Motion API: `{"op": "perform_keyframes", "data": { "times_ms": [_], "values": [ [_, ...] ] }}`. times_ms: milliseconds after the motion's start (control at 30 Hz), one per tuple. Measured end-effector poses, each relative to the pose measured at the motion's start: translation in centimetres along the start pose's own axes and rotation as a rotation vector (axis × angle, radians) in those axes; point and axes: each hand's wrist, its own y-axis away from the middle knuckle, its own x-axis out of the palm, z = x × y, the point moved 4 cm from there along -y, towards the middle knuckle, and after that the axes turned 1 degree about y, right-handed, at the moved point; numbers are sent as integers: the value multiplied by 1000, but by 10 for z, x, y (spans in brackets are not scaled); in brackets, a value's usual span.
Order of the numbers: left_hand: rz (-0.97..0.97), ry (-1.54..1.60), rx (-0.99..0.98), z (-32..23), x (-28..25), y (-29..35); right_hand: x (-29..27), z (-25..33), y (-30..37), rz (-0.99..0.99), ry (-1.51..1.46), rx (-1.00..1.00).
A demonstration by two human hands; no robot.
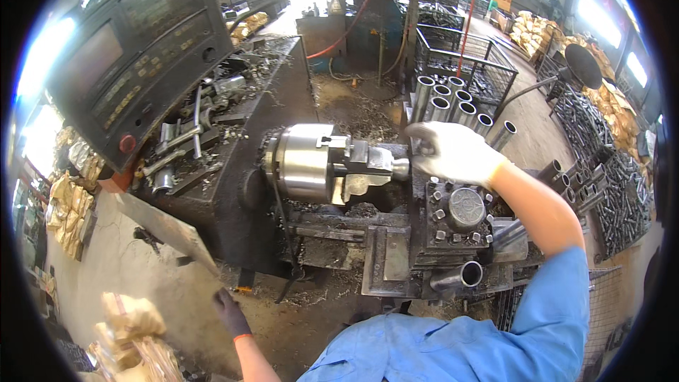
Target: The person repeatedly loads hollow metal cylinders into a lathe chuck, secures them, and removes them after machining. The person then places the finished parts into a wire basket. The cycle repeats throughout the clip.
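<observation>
My right hand [453, 152], in a white glove, is over the lathe beside the chuck's outer end. Its fingers are curled next to a short metal piece [401, 168] at the chuck jaws [364, 159]; whatever they may grip is hidden. The shiny round chuck [304, 163] projects from the dark headstock. Just below my right hand sits the square tool post [467, 209], with several bolts around its round cap. My left hand [232, 313], in a dark glove, hangs low at the left, fingers slightly apart and holding nothing visible, near the lower end of a flat metal panel [170, 230].
Several metal tubes [438, 104] stand upright behind the tool post, and one tube [458, 276] lies in front. A control panel [127, 56] with a red button rises at the left. Wrenches [196, 120] lie on the chip-strewn headstock. Wire crates [467, 53] stand at the back right.
</observation>
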Motion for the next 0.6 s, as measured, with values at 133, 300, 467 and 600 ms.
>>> {"op": "perform_keyframes", "data": {
  "times_ms": [133, 300, 467, 600],
  "values": [
    [-148, -188, 985, -182, -4, 19, -34, 67, 139, -447, 120, -49],
    [-131, -688, 1103, -353, 78, -63, 8, 66, 249, -553, -410, 167],
    [-31, -1051, 706, -414, 128, -153, 34, 30, 334, -649, -555, 569],
    [-178, -773, 1019, -414, 112, -87, 45, -6, 388, -719, -446, 715]
  ]
}}
